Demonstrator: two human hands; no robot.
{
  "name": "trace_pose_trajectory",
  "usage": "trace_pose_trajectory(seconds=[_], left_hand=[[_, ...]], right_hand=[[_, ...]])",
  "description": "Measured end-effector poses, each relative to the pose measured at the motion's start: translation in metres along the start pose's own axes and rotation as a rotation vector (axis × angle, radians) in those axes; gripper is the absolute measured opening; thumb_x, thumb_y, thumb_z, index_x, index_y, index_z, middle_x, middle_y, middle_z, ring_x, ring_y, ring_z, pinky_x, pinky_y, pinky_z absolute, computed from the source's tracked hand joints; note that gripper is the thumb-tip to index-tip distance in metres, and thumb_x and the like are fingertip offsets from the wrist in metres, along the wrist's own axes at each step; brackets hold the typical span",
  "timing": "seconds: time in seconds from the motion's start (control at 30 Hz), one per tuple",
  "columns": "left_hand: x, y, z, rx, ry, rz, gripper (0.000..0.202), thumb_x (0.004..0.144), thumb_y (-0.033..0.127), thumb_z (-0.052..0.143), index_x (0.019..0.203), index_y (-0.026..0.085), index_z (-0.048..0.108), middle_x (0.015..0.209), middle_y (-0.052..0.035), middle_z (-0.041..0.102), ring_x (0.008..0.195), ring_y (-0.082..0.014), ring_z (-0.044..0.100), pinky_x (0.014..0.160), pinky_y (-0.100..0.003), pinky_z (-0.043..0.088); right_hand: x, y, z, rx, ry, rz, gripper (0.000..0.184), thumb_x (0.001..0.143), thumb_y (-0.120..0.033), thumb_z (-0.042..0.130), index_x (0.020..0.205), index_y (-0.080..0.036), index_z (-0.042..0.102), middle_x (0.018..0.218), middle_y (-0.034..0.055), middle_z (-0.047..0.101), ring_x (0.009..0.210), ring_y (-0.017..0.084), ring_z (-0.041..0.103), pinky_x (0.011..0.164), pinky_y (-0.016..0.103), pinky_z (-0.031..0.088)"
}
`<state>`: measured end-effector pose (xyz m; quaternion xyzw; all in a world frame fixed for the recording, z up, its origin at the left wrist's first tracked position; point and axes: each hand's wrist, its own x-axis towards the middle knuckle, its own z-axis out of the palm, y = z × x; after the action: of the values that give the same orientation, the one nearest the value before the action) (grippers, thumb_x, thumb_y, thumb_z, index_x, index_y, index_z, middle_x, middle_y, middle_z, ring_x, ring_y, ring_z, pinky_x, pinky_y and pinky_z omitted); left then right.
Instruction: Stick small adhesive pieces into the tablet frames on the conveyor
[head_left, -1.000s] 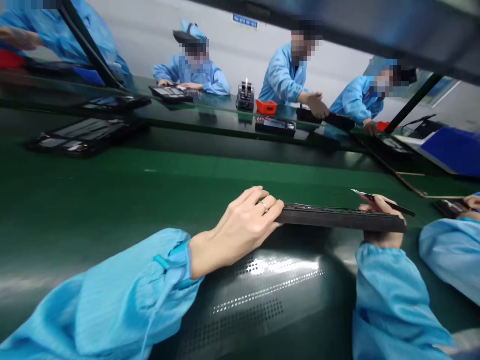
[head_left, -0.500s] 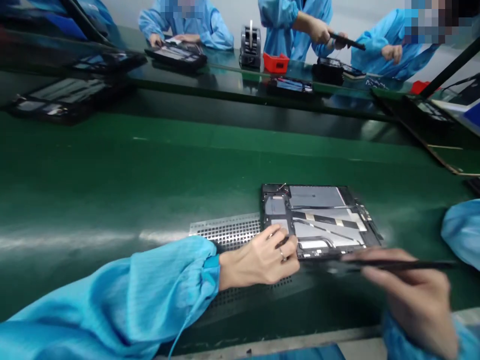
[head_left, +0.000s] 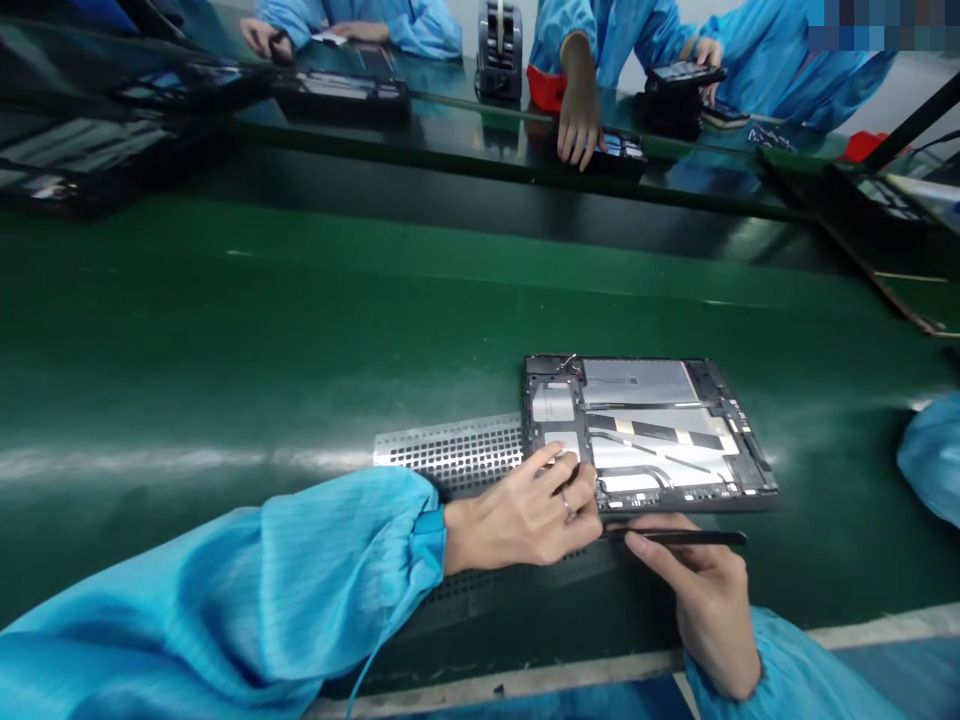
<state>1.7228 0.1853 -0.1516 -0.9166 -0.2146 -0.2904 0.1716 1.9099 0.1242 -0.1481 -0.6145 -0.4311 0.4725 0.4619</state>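
Observation:
An opened tablet (head_left: pixel 645 382) lies on the green table, its inner side up, showing silver battery packs, black tape and cables. My left hand (head_left: pixel 536 510), with a ring on one finger, has its curled fingers on the tablet's near left corner; the fingertips are partly hidden. Just in front of the near edge, my right hand (head_left: pixel 709 585) pinches slim black tweezers (head_left: pixel 697 538). Their tip points left, close to my left fingers. Partly under my left wrist lies a clear sheet (head_left: pixel 450 455) with rows of small dark squares.
A raised dark shelf (head_left: pixel 450 195) crosses the far side, with other opened tablets (head_left: pixel 337 85) on it. Co-workers in blue gowns handle devices there; one hand (head_left: pixel 579 125) reaches down to a device. A red bin (head_left: pixel 546 88) stands behind. A blue sleeve (head_left: pixel 934 455) is at the right.
My right hand has moved left with the tweezers, bringing their tip beside my left hand. My left hand stays at the tablet's corner. Across the shelf, a co-worker's hand has reached down to a device.

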Motion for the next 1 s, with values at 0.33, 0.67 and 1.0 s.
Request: trace_pose_trajectory(seconds=[0.33, 0.67, 1.0], left_hand=[[0.0, 0.001, 0.001, -0.012, 0.013, -0.006, 0.009, 0.085, 0.009, 0.044, 0.084, 0.014, 0.052, 0.091, -0.0107, 0.065, 0.084, -0.0192, 0.061, 0.083, -0.038, 0.05], [0.007, -0.01, -0.013, -0.021, 0.063, -0.027, 0.014, 0.083, 0.004, 0.041, 0.082, 0.009, 0.054, 0.1, -0.0155, 0.064, 0.09, -0.023, 0.062, 0.088, -0.045, 0.05], [0.032, -0.028, -0.067, -0.144, 0.061, -0.251, 0.018, 0.091, 0.013, 0.041, 0.102, 0.006, 0.054, 0.094, -0.0113, 0.065, 0.091, -0.0194, 0.062, 0.084, -0.033, 0.053]], right_hand=[[0.002, 0.002, 0.005, 0.084, 0.007, 0.018, 0.008, 0.065, -0.027, 0.072, 0.064, -0.019, 0.071, 0.067, 0.0019, 0.069, 0.06, 0.015, 0.063, 0.057, 0.022, 0.05], [0.016, -0.032, -0.02, 0.138, 0.025, -0.258, 0.007, 0.063, -0.018, 0.073, 0.069, -0.021, 0.074, 0.07, 0.0056, 0.071, 0.063, 0.019, 0.066, 0.058, 0.025, 0.055], [0.035, -0.08, 0.005, 0.24, 0.24, -0.674, 0.012, 0.061, -0.009, 0.07, 0.068, -0.019, 0.072, 0.068, 0.0004, 0.07, 0.065, 0.014, 0.067, 0.067, 0.021, 0.055]])
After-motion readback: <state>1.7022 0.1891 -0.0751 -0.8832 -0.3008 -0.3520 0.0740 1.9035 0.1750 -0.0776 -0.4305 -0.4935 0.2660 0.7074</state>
